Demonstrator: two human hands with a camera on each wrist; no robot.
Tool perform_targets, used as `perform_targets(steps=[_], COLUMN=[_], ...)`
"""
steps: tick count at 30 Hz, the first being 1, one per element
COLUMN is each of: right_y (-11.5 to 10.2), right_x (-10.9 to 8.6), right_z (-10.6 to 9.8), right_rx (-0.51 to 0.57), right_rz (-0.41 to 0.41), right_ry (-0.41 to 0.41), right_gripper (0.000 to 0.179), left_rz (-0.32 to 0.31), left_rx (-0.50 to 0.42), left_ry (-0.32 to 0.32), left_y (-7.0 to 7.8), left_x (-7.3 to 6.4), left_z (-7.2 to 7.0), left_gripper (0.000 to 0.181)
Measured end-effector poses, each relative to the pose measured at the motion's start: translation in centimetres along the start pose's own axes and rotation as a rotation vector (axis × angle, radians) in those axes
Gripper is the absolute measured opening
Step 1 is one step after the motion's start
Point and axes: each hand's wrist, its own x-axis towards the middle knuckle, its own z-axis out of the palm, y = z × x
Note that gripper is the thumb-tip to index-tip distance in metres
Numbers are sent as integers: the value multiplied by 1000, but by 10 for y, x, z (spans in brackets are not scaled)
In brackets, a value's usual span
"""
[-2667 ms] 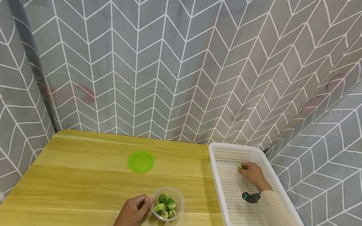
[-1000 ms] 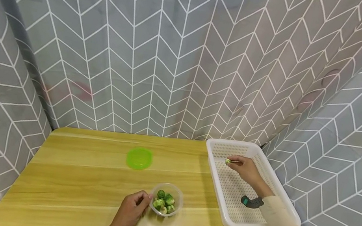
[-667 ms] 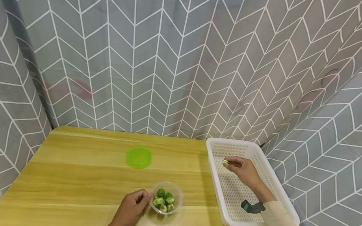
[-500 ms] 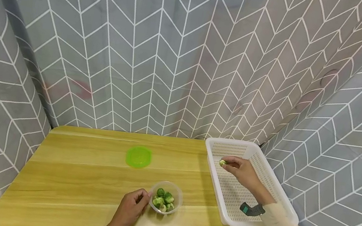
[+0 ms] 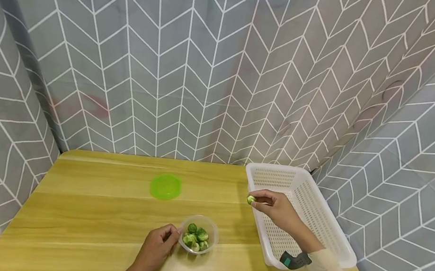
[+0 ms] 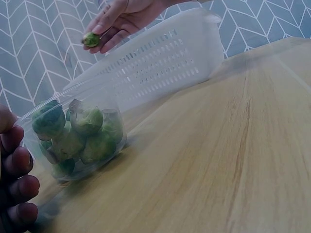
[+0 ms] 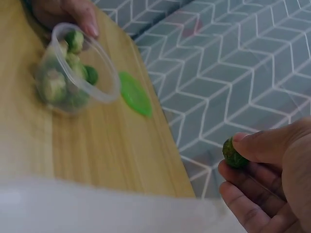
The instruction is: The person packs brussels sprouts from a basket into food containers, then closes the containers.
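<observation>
My right hand (image 5: 280, 212) pinches a single Brussels sprout (image 5: 251, 199) between thumb and fingers, over the left rim of the white slotted basket (image 5: 317, 212). In the right wrist view this sprout (image 7: 233, 154) sits at the tips of the thumb and forefinger. At the table's middle, my left hand (image 5: 153, 249) holds a small clear plastic tub (image 5: 216, 239) by its left rim. Several Brussels sprouts (image 5: 196, 238) lie in the tub, seen through its wall in the left wrist view. A round green lid (image 5: 165, 186) lies flat behind the tub.
The basket stands at the right end of the wooden table (image 5: 92, 215). A grey curtain (image 5: 195, 64) with white chevron lines hangs behind the table and along both sides. A dark band (image 5: 295, 261) is round my right wrist.
With the sprout pinched in it, my right hand has moved left from inside the basket to its left rim. My left hand keeps its hold on the tub.
</observation>
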Motion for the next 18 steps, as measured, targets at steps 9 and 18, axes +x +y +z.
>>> perform_targets(steps=[9, 18], right_y=[-13, -22], right_x=[-5, -7], right_z=[32, 63], right_rx=[38, 16], right_rz=[-19, -96], right_ry=[-88, -178], right_gripper=[28, 25], left_rz=[-5, 2], left_rx=[-3, -11], left_ry=[-8, 2], left_y=[0, 1], left_x=[0, -1], left_z=[0, 0], left_gripper=[42, 41])
